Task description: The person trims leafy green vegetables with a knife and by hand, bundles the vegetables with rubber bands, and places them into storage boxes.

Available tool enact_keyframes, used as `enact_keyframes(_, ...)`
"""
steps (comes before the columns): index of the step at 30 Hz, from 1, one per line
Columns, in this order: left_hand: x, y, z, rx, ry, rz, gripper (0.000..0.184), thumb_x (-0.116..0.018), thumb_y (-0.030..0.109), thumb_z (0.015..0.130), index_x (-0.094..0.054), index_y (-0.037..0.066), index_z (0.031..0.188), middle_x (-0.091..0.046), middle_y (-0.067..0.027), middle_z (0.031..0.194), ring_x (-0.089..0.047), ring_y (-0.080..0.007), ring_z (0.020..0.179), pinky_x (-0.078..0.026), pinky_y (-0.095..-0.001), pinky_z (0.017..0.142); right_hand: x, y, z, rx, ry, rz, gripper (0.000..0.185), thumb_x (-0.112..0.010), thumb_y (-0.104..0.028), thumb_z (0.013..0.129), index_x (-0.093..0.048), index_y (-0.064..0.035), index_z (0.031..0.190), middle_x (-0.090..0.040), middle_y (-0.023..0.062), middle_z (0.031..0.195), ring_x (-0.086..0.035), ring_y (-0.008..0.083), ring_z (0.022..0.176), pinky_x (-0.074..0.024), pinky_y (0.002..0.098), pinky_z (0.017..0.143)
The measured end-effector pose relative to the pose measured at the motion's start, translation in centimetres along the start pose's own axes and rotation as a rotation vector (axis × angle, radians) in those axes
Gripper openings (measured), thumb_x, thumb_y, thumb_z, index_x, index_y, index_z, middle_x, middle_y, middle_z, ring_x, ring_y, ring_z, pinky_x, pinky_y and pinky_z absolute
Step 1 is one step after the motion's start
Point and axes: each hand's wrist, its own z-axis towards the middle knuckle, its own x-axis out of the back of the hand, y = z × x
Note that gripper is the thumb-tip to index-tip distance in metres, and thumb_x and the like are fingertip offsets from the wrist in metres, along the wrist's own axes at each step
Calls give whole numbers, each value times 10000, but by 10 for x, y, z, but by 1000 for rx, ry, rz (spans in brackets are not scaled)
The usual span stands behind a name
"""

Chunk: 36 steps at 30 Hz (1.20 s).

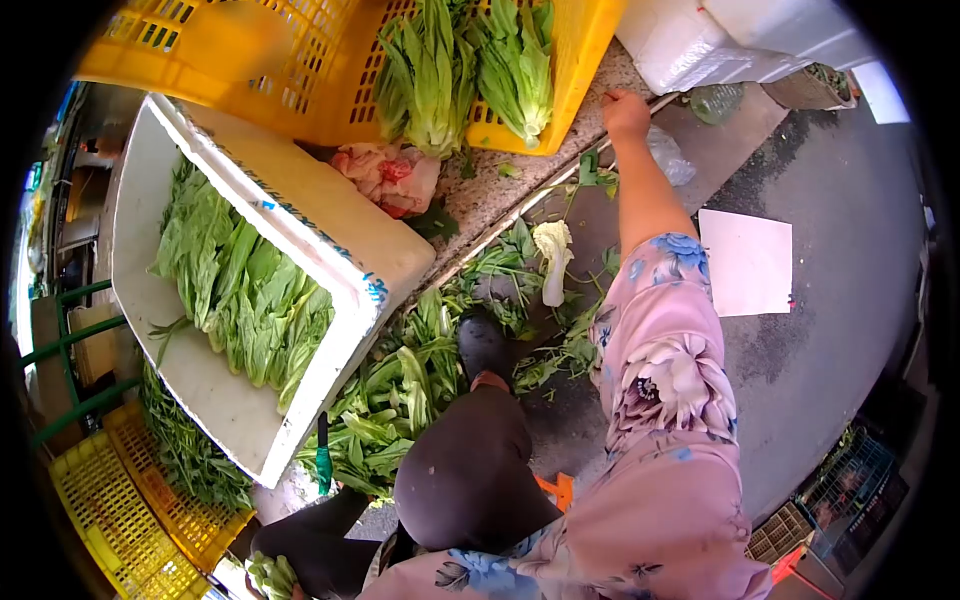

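Greens (426, 90) are contained in the yellow crate (587, 72), beside which the right hand (626, 115) is poised, loosely curled; whether anything is pinched cannot be told. The left hand cannot be made out (a leafy bunch (270, 576) is seen at the lower edge). Footing could be lost if the loose leaves (410, 385) around the shoe (484, 346) were trodden on, and the greens could be bruised if pressed by the forearm (652, 195).
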Motion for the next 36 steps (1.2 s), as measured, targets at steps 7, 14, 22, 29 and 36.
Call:
enact_keyframes(7,-22,-55,-39,823,-236,-1118,581,-573,227,814,-290,136,1313,-368,-125,1306,-412,-226,1137,-241,-440,1045,9,-22,-3,-81,-30,-127,194,-605,-245,732,-675,-123,866,-627,152,895,-599,303,856,-478,370,749)
enact_keyframes(14,-5,-29,-38,546,-154,-488,784,-627,59,578,-281,59,1281,-468,-159,1143,-465,-283,1064,-347,-379,952,10,-9,12,-80,-142,116,261,-579,-231,766,-641,-15,899,-626,167,921,-594,300,874,-459,369,762)
enact_keyframes(22,-24,-52,-82,519,-5,-581,876,-655,59,548,-233,50,1316,-432,-161,1191,-455,-277,1083,-349,-381,954,82,9,-58,-1,-116,777,169,-592,-141,807,-591,1,900,-550,9,715,-472,90,641,-400,235,594)
enact_keyframes(29,-2,-36,-91,565,41,-689,912,-725,117,502,-276,22,1291,-499,-164,1109,-495,-270,1033,-391,-358,905,205,-104,-238,253,-494,791,62,-550,-44,816,-570,-29,873,-577,-11,753,-521,48,657,-381,170,538)
enact_keyframes(36,-2,-44,-129,540,30,-603,911,-766,184,466,-338,21,1253,-481,-183,1134,-478,-339,1039,-391,-388,901,236,-298,-418,842,-1159,1019,127,-588,-1,781,-544,-31,897,-567,-1,805,-538,67,713,-445,200,627)
